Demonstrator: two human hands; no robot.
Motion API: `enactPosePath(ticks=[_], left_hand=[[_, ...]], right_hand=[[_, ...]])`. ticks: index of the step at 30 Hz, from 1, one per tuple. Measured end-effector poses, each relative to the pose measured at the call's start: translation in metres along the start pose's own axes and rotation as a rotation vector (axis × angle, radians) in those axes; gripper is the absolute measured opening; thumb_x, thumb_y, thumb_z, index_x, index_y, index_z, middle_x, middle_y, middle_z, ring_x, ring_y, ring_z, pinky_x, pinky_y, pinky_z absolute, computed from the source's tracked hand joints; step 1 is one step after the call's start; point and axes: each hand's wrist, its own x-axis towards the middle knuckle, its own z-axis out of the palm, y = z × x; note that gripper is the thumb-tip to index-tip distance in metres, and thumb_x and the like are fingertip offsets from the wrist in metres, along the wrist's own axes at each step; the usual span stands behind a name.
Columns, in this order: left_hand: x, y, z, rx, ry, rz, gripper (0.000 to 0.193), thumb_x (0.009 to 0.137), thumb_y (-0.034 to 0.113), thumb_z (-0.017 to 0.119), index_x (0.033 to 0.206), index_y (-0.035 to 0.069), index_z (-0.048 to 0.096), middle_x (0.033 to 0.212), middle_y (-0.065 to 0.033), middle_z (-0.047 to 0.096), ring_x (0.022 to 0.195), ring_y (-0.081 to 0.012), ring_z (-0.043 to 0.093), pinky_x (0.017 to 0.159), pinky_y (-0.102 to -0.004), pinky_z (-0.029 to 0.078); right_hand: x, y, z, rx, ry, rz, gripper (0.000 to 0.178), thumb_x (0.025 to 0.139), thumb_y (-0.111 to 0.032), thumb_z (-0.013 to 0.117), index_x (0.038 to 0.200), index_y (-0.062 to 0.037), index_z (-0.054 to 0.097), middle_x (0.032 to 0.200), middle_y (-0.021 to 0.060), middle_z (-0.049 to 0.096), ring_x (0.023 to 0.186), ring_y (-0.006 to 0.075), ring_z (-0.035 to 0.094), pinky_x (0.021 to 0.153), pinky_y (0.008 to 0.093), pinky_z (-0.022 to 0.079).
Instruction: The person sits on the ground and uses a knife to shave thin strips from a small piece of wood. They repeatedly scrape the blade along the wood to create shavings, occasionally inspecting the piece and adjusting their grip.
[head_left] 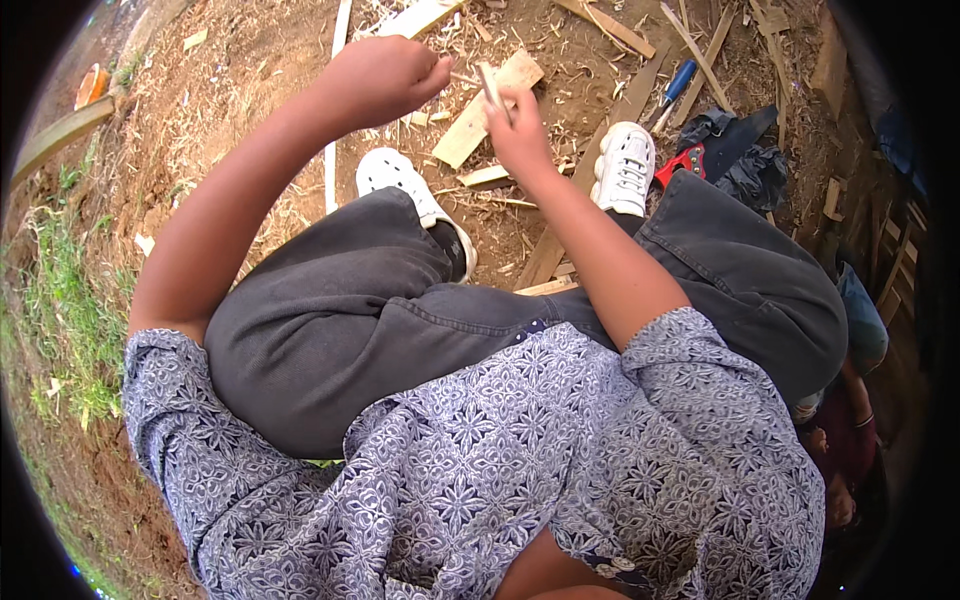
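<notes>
While both arms reach out over the bent knees, the scene reads as follows:

Left hand: the left hand (385, 78) is curled into a closed fist; a thin pale wooden splinter (462, 78) pokes out of it toward the other hand, so the fist appears to grip one end of it, though the grip itself is hidden.

Right hand: the right hand (520, 125) is closed around a short, narrow, pale stick-like tool (490, 88) whose upper end stands out above the fingers; I cannot tell what kind of tool it is.

Where they meet: the tool's tip lies just beside the splinter, between the two hands, above the ground in front of the feet.

Under the hands: a flat, pale offcut of wooden board (487, 108) lies on the reddish-brown dirt ground (240, 80), amid wood shavings and more slats.

Feet and legs: two white perforated clog-style shoes, one on the left (400, 180) and one on the right (625, 165), below dark grey trousers (350, 310).

Clothing: a blue-and-white patterned short-sleeved shirt (480, 460).

Tools nearby: a blue-handled chisel or screwdriver (678, 88) lies to the right, well apart from the hands, and a red-handled tool (682, 163) rests on a dark crumpled cloth (745, 160) just beside the right shoe.

Left edge: a strip of green grass (70, 300).
</notes>
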Motion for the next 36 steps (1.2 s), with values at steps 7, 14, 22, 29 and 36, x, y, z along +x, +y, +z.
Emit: enactPosePath(ticks=[7, 14, 22, 29, 36], left_hand=[[-0.006, 0.004, 0.004, -0.043, 0.014, -0.018, 0.056, 0.107, 0.037, 0.039, 0.072, -0.001, 0.061, 0.063, -0.0209, 0.058, 0.062, -0.0403, 0.06, 0.067, -0.0541, 0.049], [-0.002, -0.003, 0.011, -0.059, 0.079, 0.015, 0.055, 0.106, 0.037, 0.042, 0.071, -0.001, 0.063, 0.062, -0.0208, 0.059, 0.062, -0.0398, 0.06, 0.065, -0.0529, 0.049], [-0.002, -0.01, 0.015, -0.101, 0.124, 0.02, 0.059, 0.107, 0.036, 0.04, 0.067, -0.003, 0.055, 0.059, -0.0202, 0.055, 0.056, -0.0386, 0.055, 0.061, -0.0514, 0.045], [-0.001, -0.011, 0.005, -0.128, -0.005, -0.11, 0.056, 0.106, 0.037, 0.042, 0.07, -0.001, 0.062, 0.062, -0.0223, 0.059, 0.062, -0.0429, 0.06, 0.064, -0.0532, 0.049], [-0.008, -0.013, 0.0, -0.168, 0.024, -0.102, 0.058, 0.106, 0.038, 0.042, 0.07, -0.003, 0.06, 0.065, -0.0251, 0.059, 0.062, -0.043, 0.059, 0.067, -0.0548, 0.047]], right_hand=[[-0.005, -0.04, 0.008, 0.129, -0.136, -0.076, 0.032, 0.1, -0.021, 0.059, 0.126, -0.0042, 0.049, 0.109, 0.0206, 0.067, 0.096, 0.0265, 0.069, 0.084, 0.0408, 0.053], [0.006, 0.005, 0.008, -0.114, 0.016, 0.046, 0.04, 0.1, -0.018, 0.057, 0.136, -0.0067, 0.044, 0.111, 0.0201, 0.067, 0.097, 0.0291, 0.07, 0.085, 0.0417, 0.053], [0.007, 0.019, 0.005, -0.05, 0.005, 0.123, 0.033, 0.102, -0.018, 0.056, 0.133, -0.0057, 0.049, 0.089, 0.0042, 0.064, 0.077, 0.0105, 0.058, 0.069, 0.0289, 0.047], [0.005, 0.025, 0.003, -0.167, 0.026, -0.001, 0.031, 0.099, -0.013, 0.057, 0.129, -0.0067, 0.05, 0.098, 0.0164, 0.07, 0.08, 0.0252, 0.068, 0.071, 0.0428, 0.052], [-0.012, -0.043, 0.008, -0.093, -0.129, -0.052, 0.03, 0.1, -0.011, 0.056, 0.129, -0.0078, 0.05, 0.103, 0.0168, 0.069, 0.089, 0.0254, 0.071, 0.082, 0.0402, 0.055]])
